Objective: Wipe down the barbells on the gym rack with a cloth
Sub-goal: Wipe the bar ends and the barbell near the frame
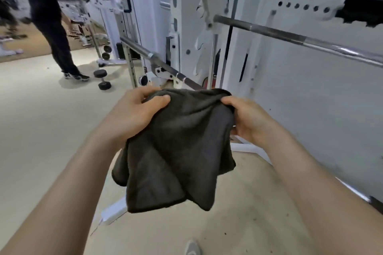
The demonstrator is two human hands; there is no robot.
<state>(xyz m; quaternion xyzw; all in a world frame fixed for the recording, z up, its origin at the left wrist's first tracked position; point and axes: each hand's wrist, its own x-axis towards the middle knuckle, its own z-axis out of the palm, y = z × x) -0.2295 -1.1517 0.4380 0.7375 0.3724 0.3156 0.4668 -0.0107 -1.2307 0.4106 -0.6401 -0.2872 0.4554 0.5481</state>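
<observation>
— Where is the cloth?
— I hold the dark cloth (178, 147) up in front of me, stretched between both hands by its top edge. The rest hangs in folds, off the floor.
— And the grip?
— My left hand (134, 114) pinches the top left corner, thumb over the fabric. My right hand (248, 118) is curled round the bunched top right corner.
— The barbells?
— The upper barbell (290, 36) crosses the white rack (207, 6) above and right of my right hand, well apart from the cloth. The lower barbell (157, 62) slants down and disappears behind the cloth's top edge; I cannot tell whether they touch.
— Anything else?
— A person in black (47, 16) stands far left, dumbbells (102, 78) near their feet.
</observation>
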